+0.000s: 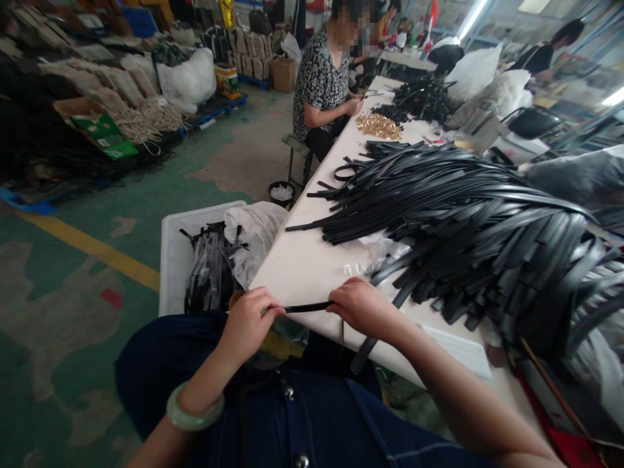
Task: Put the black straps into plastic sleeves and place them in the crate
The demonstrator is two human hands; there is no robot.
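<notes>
A narrow black strap (308, 307) is stretched level between my two hands, just over the near edge of the white table (287, 270). My left hand (253, 318) pinches its left end between thumb and fingers. My right hand (358, 307) grips the other end, and a thin dark piece hangs below those fingers. Right of my hands, a large heap of black straps (453, 214) spreads over the table, with loose ends pointing toward me and to the left. One strap end (363, 354) hangs past the table edge beneath my right forearm.
Left of the table stands a white bin (178, 260) holding black straps in plastic. A co-worker (322, 84) sits farther along the table's left side, near a pile of gold-coloured small parts (379, 126). A black bucket (281, 193) stands on the floor.
</notes>
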